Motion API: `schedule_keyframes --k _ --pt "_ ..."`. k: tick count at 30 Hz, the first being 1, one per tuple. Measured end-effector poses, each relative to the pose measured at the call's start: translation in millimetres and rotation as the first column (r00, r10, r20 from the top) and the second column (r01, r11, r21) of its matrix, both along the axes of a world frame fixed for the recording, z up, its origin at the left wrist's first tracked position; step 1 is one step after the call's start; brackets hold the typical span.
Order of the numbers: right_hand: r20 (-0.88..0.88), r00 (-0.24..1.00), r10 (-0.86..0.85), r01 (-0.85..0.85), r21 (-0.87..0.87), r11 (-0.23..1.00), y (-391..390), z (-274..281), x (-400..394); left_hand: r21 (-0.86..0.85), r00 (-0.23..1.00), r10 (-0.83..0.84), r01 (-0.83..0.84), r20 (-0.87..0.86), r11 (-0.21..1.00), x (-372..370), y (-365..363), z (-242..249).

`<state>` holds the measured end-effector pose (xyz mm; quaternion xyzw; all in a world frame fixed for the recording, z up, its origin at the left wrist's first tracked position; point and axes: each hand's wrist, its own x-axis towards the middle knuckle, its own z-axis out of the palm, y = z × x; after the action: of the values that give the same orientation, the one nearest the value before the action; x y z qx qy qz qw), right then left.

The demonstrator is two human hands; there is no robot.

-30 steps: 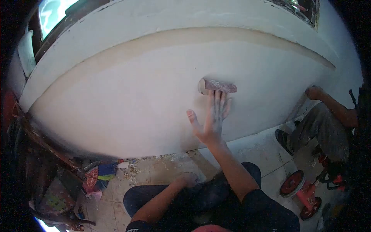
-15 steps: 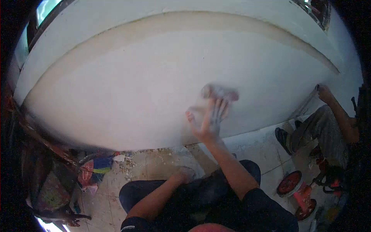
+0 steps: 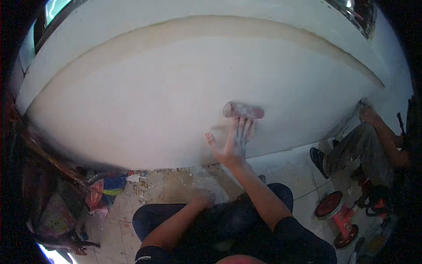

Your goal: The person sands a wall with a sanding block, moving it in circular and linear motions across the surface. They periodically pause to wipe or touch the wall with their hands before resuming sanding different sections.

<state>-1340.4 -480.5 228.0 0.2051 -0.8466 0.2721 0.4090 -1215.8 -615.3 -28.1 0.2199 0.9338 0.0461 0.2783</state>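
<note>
My right hand (image 3: 237,143) reaches up to a broad pale wall (image 3: 154,97). Its dusty fingers press a reddish-brown, white-dusted roll that looks like wrapped sandpaper (image 3: 244,110) flat against the surface. The thumb sticks out to the left, away from the roll. My left hand (image 3: 204,198) rests low by my bent left leg, in front of the wall's foot. It is blurred and its fingers cannot be made out; no object shows in it.
On the right, another person's hand (image 3: 369,115) touches the same wall, near their sandalled foot (image 3: 318,161). A red spool-shaped stand (image 3: 337,220) is on the tiles. Crumbled debris (image 3: 143,189) and colourful bags (image 3: 99,193) lie at left. A dark bar (image 3: 52,154) slants along the left.
My right hand and the sandpaper roll have shifted slightly left and down across the wall. The other person's hand has moved a little lower. My left hand stays low by the leg.
</note>
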Motion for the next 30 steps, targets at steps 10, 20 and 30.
schedule_keyframes --k 10,20,30 --pt "-0.122 0.992 -0.014 0.013 -0.009 1.0 -15.0 -9.5 -7.1 0.043 0.985 0.0 -0.008 0.174 0.999 0.7 3.5 20.2" --pt "0.076 0.997 0.0 0.005 -0.07 0.998 5.6 18.9 5.2 -0.015 0.994 -0.011 0.013 0.113 1.0 4.9 -6.8 25.3" --pt "-0.054 0.998 -0.038 0.035 -0.053 0.998 3.8 73.9 2.9 0.064 0.983 0.036 -0.048 0.18 0.997 10.1 -8.0 83.6"
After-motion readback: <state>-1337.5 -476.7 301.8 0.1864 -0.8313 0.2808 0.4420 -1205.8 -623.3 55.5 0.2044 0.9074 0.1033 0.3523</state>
